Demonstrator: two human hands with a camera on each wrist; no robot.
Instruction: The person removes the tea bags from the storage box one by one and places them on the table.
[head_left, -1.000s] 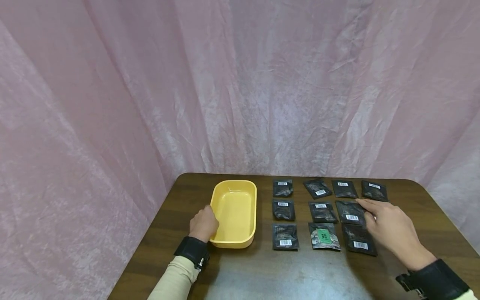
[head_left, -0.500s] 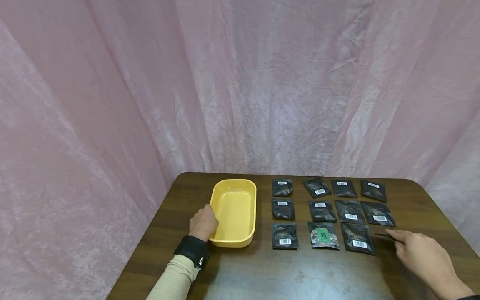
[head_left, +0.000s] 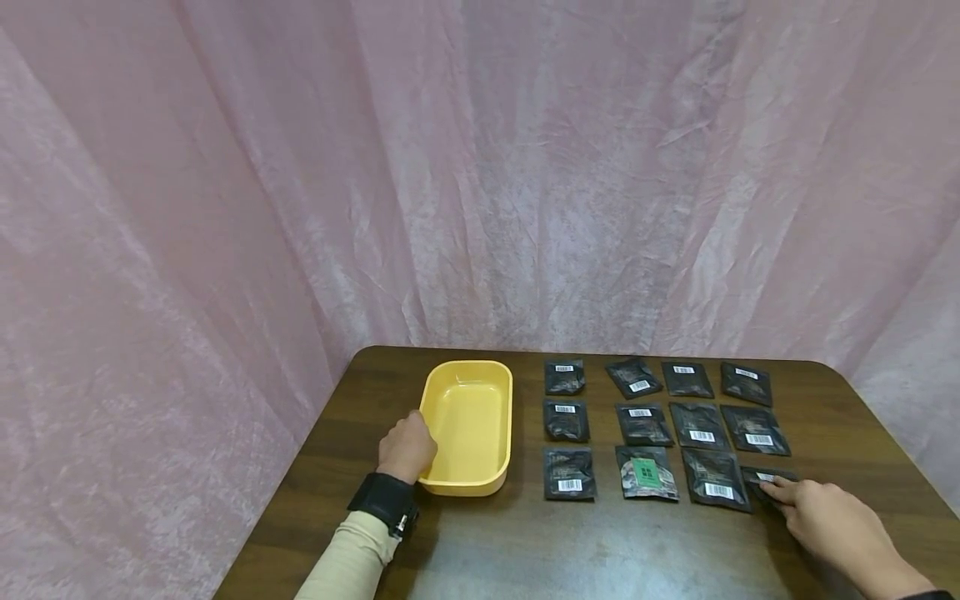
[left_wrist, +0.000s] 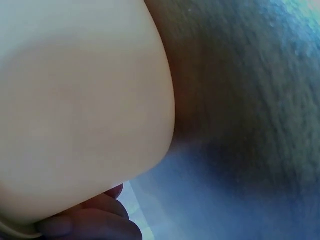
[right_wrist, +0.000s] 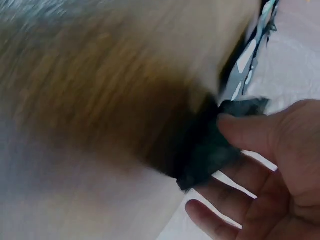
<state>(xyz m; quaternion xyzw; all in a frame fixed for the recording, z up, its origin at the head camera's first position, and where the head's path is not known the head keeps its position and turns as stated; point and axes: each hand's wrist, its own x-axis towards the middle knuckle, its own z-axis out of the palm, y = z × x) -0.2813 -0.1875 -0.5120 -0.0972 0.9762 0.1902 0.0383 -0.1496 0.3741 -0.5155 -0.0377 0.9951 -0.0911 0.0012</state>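
Observation:
My left hand [head_left: 407, 447] grips the left rim of a yellow tray [head_left: 506, 433] on the table. In the left wrist view the fingers [left_wrist: 100, 220] curl against the tray's wall [left_wrist: 90, 110]. At the near right, my right hand [head_left: 836, 521] pinches a small black packet [head_left: 757, 477] by its near edge, beside the front row. The right wrist view shows the packet [right_wrist: 212, 152] between the thumb [right_wrist: 245, 130] and fingers, slightly blurred. Left of it lies another black packet [head_left: 715, 479] with a white barcode label, and farther left one with a green label [head_left: 647, 472].
Several more black packets, such as the one at the back right [head_left: 746, 383], lie in rows right of the tray. The brown wooden table [head_left: 525, 550] ends at rounded back corners, with a pink curtain [head_left: 480, 183] hanging behind it.
The right hand moved from the right end of the middle row, where a packet now lies, toward the near right. It has since brought another packet beside the front row. The left hand has stayed put.

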